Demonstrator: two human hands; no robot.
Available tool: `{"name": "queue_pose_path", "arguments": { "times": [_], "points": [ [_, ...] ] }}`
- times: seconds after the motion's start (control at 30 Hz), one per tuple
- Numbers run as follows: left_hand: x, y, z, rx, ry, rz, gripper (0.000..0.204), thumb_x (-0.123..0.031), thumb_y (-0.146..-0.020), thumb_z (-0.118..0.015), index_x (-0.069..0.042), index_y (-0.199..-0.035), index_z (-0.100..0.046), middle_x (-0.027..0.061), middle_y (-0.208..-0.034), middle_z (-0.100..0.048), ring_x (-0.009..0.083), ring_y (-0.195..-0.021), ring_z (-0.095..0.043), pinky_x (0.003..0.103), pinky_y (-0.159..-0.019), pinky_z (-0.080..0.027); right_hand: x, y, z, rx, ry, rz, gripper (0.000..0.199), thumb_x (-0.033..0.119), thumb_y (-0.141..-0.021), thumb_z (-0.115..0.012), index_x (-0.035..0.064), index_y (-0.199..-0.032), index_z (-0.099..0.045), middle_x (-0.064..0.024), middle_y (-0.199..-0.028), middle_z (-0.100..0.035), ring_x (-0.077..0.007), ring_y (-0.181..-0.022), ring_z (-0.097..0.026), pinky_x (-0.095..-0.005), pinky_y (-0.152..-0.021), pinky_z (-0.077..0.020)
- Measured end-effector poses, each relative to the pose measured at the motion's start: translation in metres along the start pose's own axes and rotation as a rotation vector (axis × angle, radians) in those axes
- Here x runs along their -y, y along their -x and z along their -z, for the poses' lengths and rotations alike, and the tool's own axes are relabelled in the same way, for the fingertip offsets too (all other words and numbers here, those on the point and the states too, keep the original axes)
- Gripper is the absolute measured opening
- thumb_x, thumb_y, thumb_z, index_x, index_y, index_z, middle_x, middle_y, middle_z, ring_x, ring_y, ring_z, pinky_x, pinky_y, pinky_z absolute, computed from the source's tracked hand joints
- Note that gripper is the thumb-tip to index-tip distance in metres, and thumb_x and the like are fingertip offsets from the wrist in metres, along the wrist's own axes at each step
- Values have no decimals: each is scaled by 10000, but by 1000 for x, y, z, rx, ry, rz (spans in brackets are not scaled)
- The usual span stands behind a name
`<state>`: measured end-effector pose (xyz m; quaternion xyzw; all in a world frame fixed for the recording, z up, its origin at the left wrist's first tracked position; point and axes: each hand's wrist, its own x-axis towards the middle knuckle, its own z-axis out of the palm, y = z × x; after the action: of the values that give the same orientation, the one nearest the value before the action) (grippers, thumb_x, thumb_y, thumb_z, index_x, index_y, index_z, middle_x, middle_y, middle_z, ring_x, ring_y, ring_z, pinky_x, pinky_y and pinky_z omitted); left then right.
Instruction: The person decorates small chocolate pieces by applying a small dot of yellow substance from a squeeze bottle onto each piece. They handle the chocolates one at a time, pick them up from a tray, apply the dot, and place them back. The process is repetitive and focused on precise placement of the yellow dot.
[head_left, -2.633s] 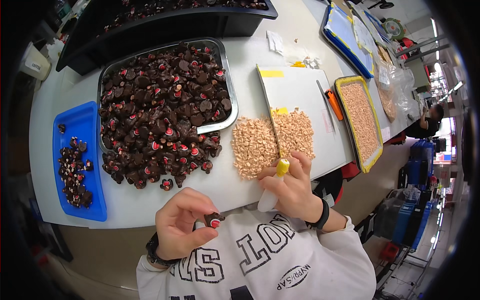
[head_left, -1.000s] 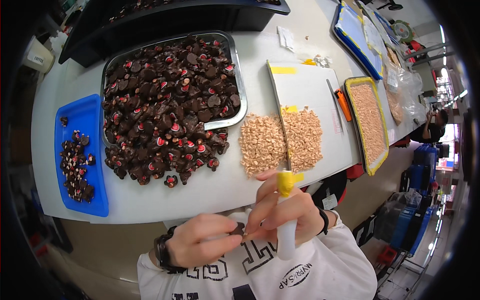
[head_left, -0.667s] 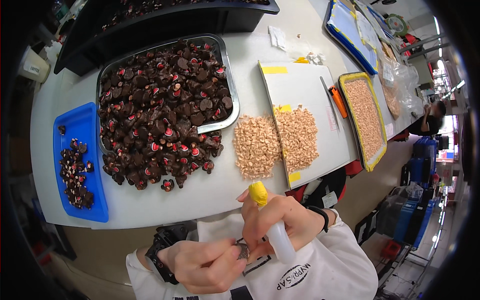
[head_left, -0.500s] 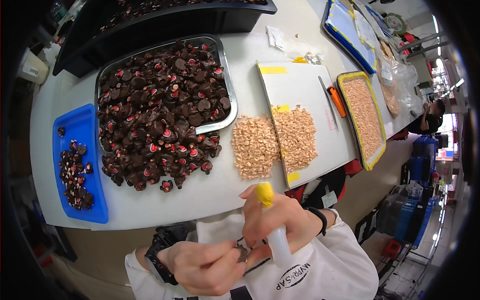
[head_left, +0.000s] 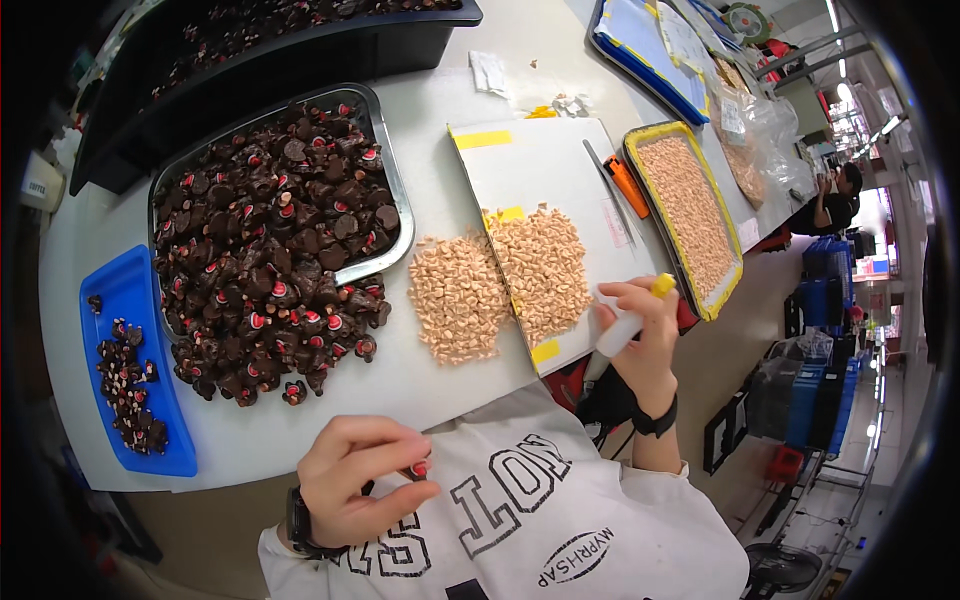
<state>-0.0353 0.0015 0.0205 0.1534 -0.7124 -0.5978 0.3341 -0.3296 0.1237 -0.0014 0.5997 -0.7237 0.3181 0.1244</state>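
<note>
My left hand (head_left: 362,478), closed in a pinch in front of the table's near edge, holds a small dark brown piece with a red face (head_left: 420,468) between thumb and fingertips. To the right, my right hand (head_left: 645,350) is wrapped round a small white bottle (head_left: 619,333) with a yellow cap, above the right near corner of a white board (head_left: 560,160). Small beige pieces (head_left: 455,310) lie heaped on the table, and more cover the board's left part. Left of them, similar dark brown pieces (head_left: 280,230) overfill a metal tray (head_left: 401,215) and spill over its near side.
On the left lies a blue tray (head_left: 178,440) with a few dark pieces; behind stands a black bin (head_left: 400,50). An orange cutter knife (head_left: 626,186) and a yellow-edged tray of beige bits (head_left: 690,205) are on the right. Another person (head_left: 835,205) is far right.
My hands have come apart from each other. The right one has moved up and right with the bottle; the left has shifted slightly left, keeping its small piece. The view has shifted too.
</note>
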Motion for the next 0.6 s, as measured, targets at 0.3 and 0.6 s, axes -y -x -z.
{"name": "queue_pose_path", "arguments": {
  "times": [0.3, 0.6],
  "points": [
    [-1, -9, 0, 239, 240, 232, 459, 60, -715, -667, 38, -1155, -540, 142, -996, -548, 165, -792, -613, 240, -706, -532, 45, -4, 11, -158, -115, 53, 274, -25, -625, -684, 120, -736, -481, -18, -755, -621, -219, -699, -525, -410, -795, -404],
    [-8, -3, 9, 244, 589, 352, 496, 64, -749, -626, 71, -1218, -464, 150, -1028, -527, 184, -871, -596, 270, -728, -538, 116, -41, -24, 11, -594, 476, 417, 7, -728, -667, 177, -947, -356, -13, -813, -667, -134, -680, -532, -378, -781, -419]
  ]
}}
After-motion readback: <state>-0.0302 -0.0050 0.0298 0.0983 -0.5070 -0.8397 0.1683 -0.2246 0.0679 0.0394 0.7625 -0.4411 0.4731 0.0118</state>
